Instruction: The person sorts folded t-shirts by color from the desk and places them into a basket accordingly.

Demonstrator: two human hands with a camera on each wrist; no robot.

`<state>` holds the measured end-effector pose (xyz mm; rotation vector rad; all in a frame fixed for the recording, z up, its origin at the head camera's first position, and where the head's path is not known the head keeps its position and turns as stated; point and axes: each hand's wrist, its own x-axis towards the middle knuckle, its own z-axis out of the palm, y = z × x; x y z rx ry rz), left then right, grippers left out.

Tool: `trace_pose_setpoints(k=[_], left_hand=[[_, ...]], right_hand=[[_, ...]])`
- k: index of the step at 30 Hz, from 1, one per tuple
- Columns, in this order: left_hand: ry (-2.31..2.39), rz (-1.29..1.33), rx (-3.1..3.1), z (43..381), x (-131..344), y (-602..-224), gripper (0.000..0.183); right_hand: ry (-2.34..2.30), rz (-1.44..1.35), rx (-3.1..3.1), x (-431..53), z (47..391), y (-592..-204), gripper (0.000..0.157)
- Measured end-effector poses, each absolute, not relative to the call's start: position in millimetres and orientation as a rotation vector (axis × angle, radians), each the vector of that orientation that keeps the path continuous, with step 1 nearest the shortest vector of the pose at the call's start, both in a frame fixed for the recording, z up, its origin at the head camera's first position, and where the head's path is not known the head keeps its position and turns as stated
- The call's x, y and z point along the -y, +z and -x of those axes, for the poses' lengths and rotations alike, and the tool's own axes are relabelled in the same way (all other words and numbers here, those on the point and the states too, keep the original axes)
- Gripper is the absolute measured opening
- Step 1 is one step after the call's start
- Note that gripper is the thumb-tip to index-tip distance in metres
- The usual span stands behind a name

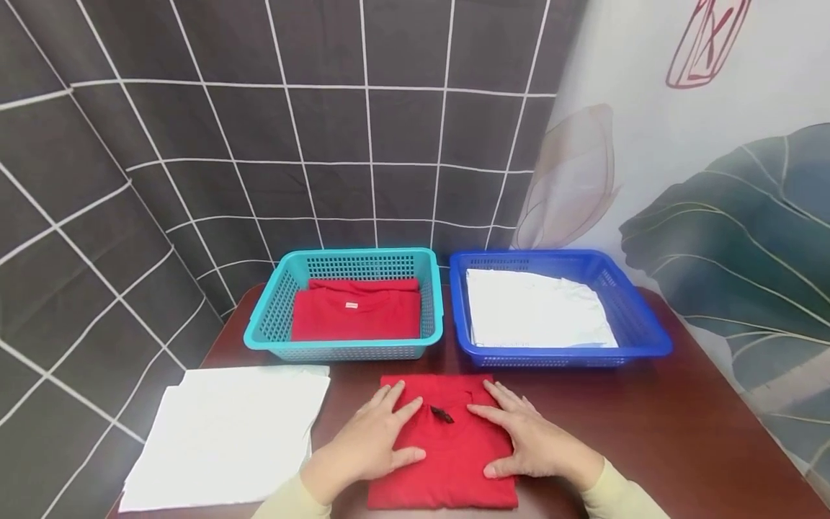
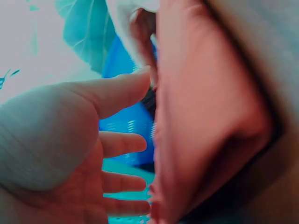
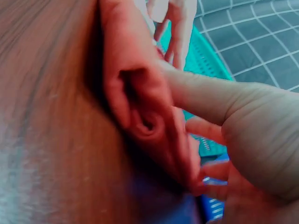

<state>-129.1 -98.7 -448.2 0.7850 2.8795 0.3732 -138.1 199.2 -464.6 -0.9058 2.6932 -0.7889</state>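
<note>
A folded red T-shirt lies on the table with its neckline toward the far side and a dark neck label showing. On its left part rests my left hand, fingers spread and pointing away from me. My right hand touches the right part the same way, thumb apart from the fingers. From the side, the right wrist view shows the thick rolled folds of the shirt beneath the thumb. In the left wrist view the left fingers reach straight to the cloth's surface.
Behind the shirt stand a teal basket with folded red shirts and a blue basket with folded white cloth. A stack of white cloth lies left on the brown table. A gridded dark curtain hangs behind.
</note>
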Motion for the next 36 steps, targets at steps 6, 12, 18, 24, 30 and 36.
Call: trace_pose_setpoints(k=[6,12,18,24,30,36], left_hand=[[0.424,-0.596,-2.934,132.8,110.9,-435.5,0.073],[0.381,-0.551,-2.854,132.3,113.3,-429.0,0.072],[0.539,-0.495,-2.8,134.8,110.8,-435.0,0.073],[0.954,-0.393,-2.684,146.3,109.0,-450.4,0.072],[1.454,-0.237,-2.314,154.4,109.3,-455.9,0.065],[1.468,-0.265,-2.269,154.7,105.3,-457.6,0.054]], right_hand=[[-0.737,0.701,-2.873,-204.3,140.4,-451.5,0.075],[-0.847,0.697,-2.776,-211.8,145.4,-445.1,0.066],[-1.209,0.648,-2.412,-207.6,147.2,-453.5,0.063],[-1.638,0.402,-1.819,-201.4,147.1,-461.7,0.063],[-1.655,0.408,-1.851,-197.4,149.4,-467.2,0.05],[-1.703,0.38,-1.9,-193.8,149.9,-471.6,0.052]])
